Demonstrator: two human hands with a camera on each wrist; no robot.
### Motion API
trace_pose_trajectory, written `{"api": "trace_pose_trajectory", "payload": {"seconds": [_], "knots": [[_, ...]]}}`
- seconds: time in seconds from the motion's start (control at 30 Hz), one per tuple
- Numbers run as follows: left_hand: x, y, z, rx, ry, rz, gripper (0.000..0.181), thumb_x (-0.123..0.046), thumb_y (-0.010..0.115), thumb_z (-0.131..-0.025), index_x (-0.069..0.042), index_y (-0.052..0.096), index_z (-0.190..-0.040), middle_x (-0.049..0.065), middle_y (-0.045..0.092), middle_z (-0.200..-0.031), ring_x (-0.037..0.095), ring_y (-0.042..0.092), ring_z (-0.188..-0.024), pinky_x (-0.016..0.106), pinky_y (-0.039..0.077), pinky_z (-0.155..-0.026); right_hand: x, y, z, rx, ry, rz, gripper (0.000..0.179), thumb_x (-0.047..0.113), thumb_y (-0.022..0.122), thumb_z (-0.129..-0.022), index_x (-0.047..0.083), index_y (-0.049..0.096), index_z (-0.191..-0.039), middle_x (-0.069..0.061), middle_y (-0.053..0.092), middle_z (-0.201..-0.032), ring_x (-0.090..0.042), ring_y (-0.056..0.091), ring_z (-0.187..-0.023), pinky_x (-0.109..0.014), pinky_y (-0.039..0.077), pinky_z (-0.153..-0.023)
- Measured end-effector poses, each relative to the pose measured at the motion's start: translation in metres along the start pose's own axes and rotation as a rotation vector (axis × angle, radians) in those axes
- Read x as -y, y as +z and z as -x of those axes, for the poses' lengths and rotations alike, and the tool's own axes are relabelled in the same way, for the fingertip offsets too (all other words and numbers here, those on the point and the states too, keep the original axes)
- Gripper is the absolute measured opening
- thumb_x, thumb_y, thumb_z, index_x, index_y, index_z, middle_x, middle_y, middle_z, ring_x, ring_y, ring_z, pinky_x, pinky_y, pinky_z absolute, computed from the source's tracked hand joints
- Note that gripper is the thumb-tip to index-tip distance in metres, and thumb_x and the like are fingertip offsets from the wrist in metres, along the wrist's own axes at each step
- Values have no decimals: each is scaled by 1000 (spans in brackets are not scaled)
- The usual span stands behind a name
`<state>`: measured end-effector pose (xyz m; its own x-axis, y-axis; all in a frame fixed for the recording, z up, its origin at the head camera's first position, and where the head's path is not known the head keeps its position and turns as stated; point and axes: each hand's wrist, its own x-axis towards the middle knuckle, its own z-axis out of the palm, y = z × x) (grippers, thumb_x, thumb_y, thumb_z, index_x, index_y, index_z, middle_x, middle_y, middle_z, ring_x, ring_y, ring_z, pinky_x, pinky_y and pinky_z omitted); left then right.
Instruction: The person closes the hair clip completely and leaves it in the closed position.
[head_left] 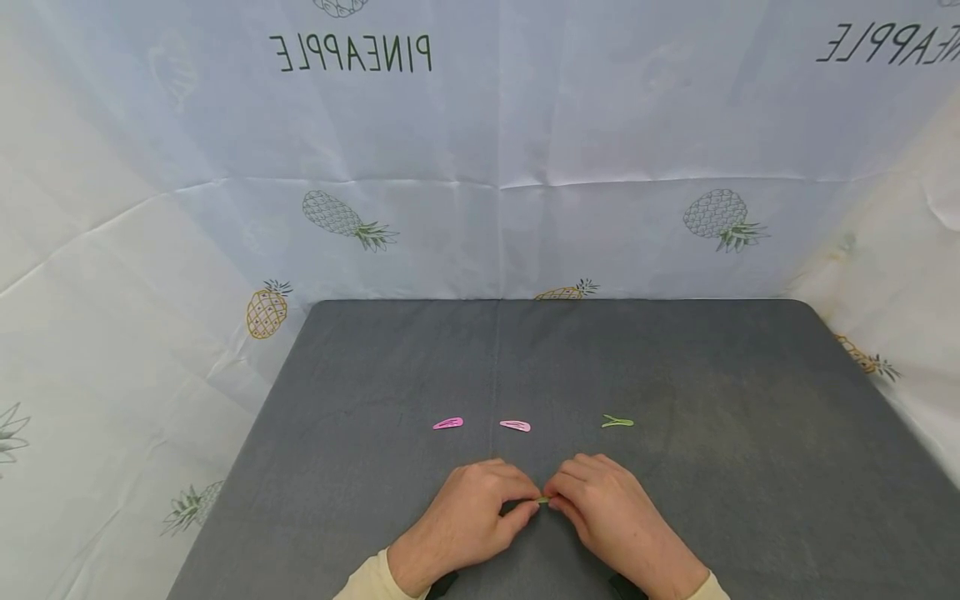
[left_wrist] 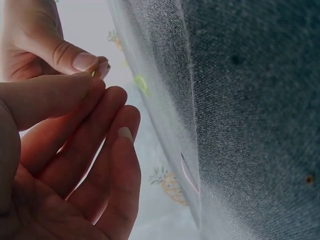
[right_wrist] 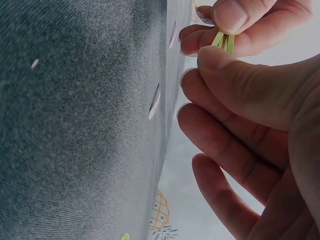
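Observation:
A small green hair clip point(right_wrist: 223, 42) is pinched between both hands, low over the near part of the table. My left hand point(head_left: 476, 510) holds one end between thumb and forefinger. The other end is pinched by my right hand point(head_left: 609, 517). Fingertips cover most of the clip; only a short green piece shows between them. Beyond the hands lie a magenta hair clip point(head_left: 448, 423), a light pink hair clip point(head_left: 515, 426) and a second green hair clip point(head_left: 618, 421), its prongs spread apart.
The clips lie in a loose row on a dark grey cloth-covered table point(head_left: 390, 358). Behind and beside it hangs a white curtain point(head_left: 450, 242) printed with pineapples. In the right wrist view a pale speck point(right_wrist: 35, 63) shows on the cloth.

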<state>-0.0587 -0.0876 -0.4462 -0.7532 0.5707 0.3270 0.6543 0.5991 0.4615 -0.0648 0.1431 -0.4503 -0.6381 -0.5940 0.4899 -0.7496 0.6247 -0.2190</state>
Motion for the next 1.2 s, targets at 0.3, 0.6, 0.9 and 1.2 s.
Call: {"api": "trace_pose_trajectory", "payload": {"seconds": [0.3,0.6,0.9,1.2], "knots": [[0,-1,0,17,13,-13,8,-20,80,-98,-23,86,-102,-16,80,-99,-1,72,-94,16,57,-84,0,2,-1,-4,-1,-2,22,22,94,-80,28,74,-87,19,64,-82,0,57,-75,-27,52,-74],[1,0,-1,28,5,25,9,-18,82,-96,-22,86,-102,-17,80,-100,-2,72,-95,14,57,-85,-1,2,1,3,-4,-11,25,20,94,-79,29,72,-87,19,63,-82,0,57,-75,-27,52,-73],[2,0,-1,42,-14,49,9,-18,81,-97,-22,87,-103,-16,81,-100,-3,72,-95,14,57,-85,-1,2,0,26,8,-6,24,21,95,-78,28,73,-86,19,63,-82,1,57,-75,-27,53,-75],[2,-1,-1,62,-27,76,9,-17,80,-98,-20,87,-102,-15,81,-101,-4,72,-96,13,56,-85,-1,3,-1,30,8,-5,25,21,95,-78,28,72,-86,19,64,-82,2,57,-75,-26,54,-74]]}}
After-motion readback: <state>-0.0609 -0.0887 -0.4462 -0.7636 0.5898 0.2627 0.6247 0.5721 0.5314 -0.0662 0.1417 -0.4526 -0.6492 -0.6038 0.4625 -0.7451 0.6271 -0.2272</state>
